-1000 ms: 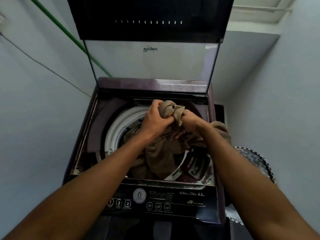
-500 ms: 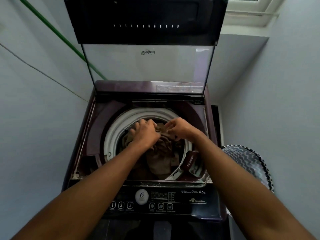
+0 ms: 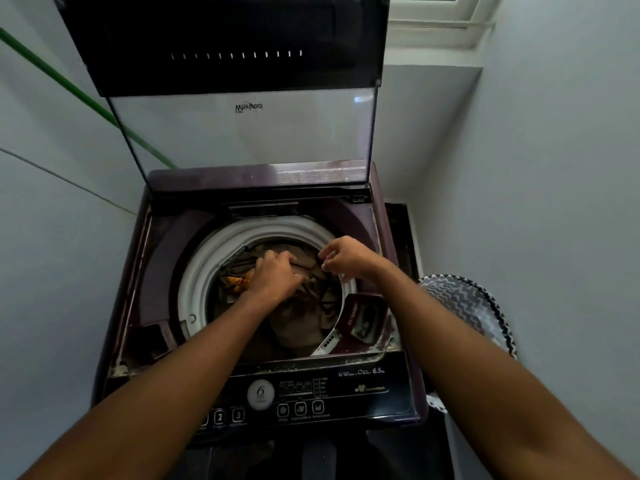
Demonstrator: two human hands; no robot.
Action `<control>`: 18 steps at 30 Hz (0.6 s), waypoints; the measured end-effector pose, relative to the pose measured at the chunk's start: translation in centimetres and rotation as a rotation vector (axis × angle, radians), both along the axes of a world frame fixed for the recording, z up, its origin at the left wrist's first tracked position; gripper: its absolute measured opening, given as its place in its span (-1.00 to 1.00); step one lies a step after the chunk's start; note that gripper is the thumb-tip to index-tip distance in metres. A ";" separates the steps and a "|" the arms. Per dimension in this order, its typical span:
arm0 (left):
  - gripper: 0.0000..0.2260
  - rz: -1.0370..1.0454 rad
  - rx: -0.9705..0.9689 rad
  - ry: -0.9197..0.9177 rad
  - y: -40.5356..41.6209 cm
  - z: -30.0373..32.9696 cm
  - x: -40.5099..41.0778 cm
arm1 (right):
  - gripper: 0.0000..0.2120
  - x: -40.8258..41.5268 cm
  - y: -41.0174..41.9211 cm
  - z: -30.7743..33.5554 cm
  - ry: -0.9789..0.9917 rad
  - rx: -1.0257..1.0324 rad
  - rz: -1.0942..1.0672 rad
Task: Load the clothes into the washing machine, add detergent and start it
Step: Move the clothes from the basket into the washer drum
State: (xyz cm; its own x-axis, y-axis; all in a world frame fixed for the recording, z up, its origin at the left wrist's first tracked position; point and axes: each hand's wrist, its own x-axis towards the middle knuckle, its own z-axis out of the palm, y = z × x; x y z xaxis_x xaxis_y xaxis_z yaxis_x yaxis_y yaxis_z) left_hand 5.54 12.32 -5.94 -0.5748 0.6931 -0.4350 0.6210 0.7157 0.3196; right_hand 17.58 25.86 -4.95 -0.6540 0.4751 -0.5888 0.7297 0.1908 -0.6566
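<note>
- left hand (image 3: 275,273) reaches down into the drum, palm down, fingers curled onto the brown clothes (image 3: 298,306), pressing/gripping the top of the pile; can't tell how firm the grip is.
- right hand (image 3: 346,256) hovers just above the drum's right side, fingers loosely curled, thumb + forefinger near each other, nothing visibly held; released.
- clothes sit inside the drum, mostly brown fabric w/ a yellow-orange bit (image 3: 237,282) just left of the left hand.
- white drum ring (image 3: 201,268) circles the load; right wrist crosses over its right edge.
- detergent tray (image 3: 363,318) at the front-right of the ring, dark red, labelled "detergent", tilted, open.
- washing machine (image 3: 152,258) is a top loader, dark purple top deck; some whitish residue along the front edge.
- lid (image 3: 242,140) stands raised at the back, clear panel w/ brand logo seen mirrored, dark band on top.
- control panel (image 3: 311,393) at the front: round "6" badge, buttons 2 + 3, small icons, "6.5 kg" mark.
- room: pale walls close on both sides, green pipe (image 3: 86,102) slanting on the left wall, window frame (image 3: 440,19) top right.
- patterned basket (image 3: 464,306), zigzag grey/white w/ dark rim, just right of the machine.
</note>
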 end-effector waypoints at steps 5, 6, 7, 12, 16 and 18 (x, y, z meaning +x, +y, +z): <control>-0.56 -0.003 -0.011 -0.026 -2.3 -1.5 -1.7 | -0.61 -2.5 -3.0 -1.6 -0.017 0.072 0.153; -0.55 -0.007 -0.019 -0.036 -2.7 -1.8 -2.3 | -0.60 -3.1 -3.5 -1.9 -0.020 0.096 0.182; -0.54 -0.016 -0.030 -0.044 -3.1 -2.2 -2.8 | -0.60 -3.8 -4.1 -2.3 -0.023 0.104 0.195; -0.44 -0.066 -0.116 -0.081 -5.0 -5.1 -5.2 | -0.55 -6.5 -6.6 -5.1 -0.048 0.130 0.241; -0.40 -0.074 -0.190 -0.208 -6.1 -7.7 -7.1 | -0.42 -8.3 -7.9 -8.4 -0.190 0.215 0.361; -0.38 -0.090 -0.236 -0.265 -6.3 -8.9 -8.0 | -0.33 -8.9 -8.5 -9.7 -0.280 0.208 0.412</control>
State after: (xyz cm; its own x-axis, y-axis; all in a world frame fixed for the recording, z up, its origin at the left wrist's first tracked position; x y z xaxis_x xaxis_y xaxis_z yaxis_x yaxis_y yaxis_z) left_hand -2.51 5.99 -14.89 -0.3617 0.5988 -0.7145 0.6027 0.7349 0.3108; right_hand 8.65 17.37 -14.67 -0.6425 0.3371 -0.6881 0.7084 0.6037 -0.3657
